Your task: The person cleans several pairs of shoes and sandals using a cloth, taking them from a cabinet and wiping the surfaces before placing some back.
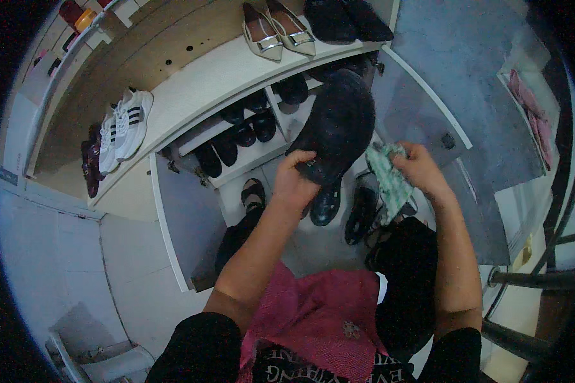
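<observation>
My left hand (294, 184) grips one end of a large black shoe (340, 119), thumb on top, and holds it raised in front of the cabinet. To its right, my right hand (416, 170) pinches a green-and-white patterned cloth (389, 179) that hangs down from the fingers. A small gap seems to separate the cloth from the held shoe. Below them on the tiled floor stand a shiny black shoe (327, 207) and another black leather shoe (362, 210), the latter partly behind the cloth.
The open shoe cabinet has a left door (187, 230) and a right door (412, 100). Several black shoes (225, 148) fill its shelves. White sneakers (127, 129), cream pointed flats (280, 36) and black footwear (347, 21) sit on top. A dark tubular frame (532, 280) is at right.
</observation>
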The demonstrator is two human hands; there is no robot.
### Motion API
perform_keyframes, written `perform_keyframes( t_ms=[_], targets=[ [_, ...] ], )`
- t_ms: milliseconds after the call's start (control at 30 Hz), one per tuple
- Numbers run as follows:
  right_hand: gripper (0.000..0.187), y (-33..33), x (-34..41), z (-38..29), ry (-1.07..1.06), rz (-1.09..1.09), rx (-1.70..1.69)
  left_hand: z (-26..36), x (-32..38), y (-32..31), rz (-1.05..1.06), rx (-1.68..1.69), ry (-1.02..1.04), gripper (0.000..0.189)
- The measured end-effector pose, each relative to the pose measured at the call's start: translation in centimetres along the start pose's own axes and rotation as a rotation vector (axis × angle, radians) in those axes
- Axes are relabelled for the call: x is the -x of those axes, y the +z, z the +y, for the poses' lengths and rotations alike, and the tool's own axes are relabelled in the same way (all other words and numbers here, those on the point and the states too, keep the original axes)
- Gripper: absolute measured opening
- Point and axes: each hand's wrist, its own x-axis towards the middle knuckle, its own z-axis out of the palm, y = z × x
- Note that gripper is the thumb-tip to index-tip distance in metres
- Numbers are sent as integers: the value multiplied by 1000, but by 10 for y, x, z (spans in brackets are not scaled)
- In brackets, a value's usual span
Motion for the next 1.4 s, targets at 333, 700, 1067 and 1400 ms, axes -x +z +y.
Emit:
perform_keyframes(
  t_ms=[333, 700, 1067, 1400],
  targets=[
    [78, 44, 7, -37, -241, -500, -157, -5, 14, -2, 42, 175, -108, 33],
    [72, 59, 16, -26, 67, -614, -471, -13, 24, 25, -5, 83, -194, 45],
    [57, 43, 15, -56, 206, -432, -476, -7, 21, 9, 96, -1113, 250, 53],
    [34, 34, 3, -68, -251, 287, -556, -14, 7, 3, 327, -460, 89, 44]
  ],
)
